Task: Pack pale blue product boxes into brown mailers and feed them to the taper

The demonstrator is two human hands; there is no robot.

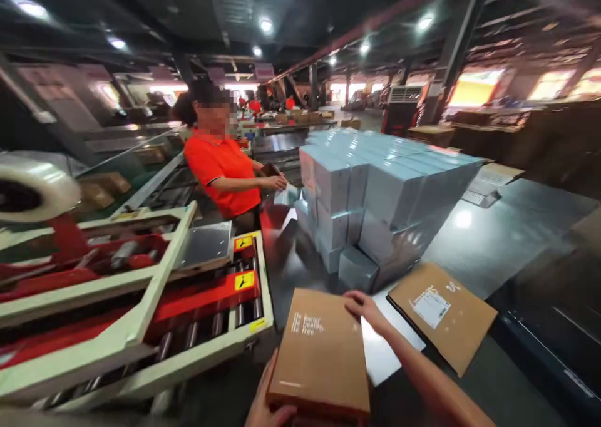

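Rows of round ceiling lamps light a deep, dim hall, with bright openings at the far right. Across the middle and right runs a dark, shiny metal tabletop, bearing a large stack of pale blue-grey boxes. Left of it stands a cream-framed roller conveyor; beyond its far end, a co-worker in an orange-red shirt handles something.

At the near middle is a brown cardboard box, broad face up, its long axis running near to far, the far end narrower in view. Three lines of pale print sit towards its far left corner, reading upright from the near side. The left hand grips the near left corner, thumb spread from fingers mostly hidden. The right hand's bent fingers touch the far right corner; whether they grip, I cannot tell. Just right lie a white sheet and a labelled brown package.
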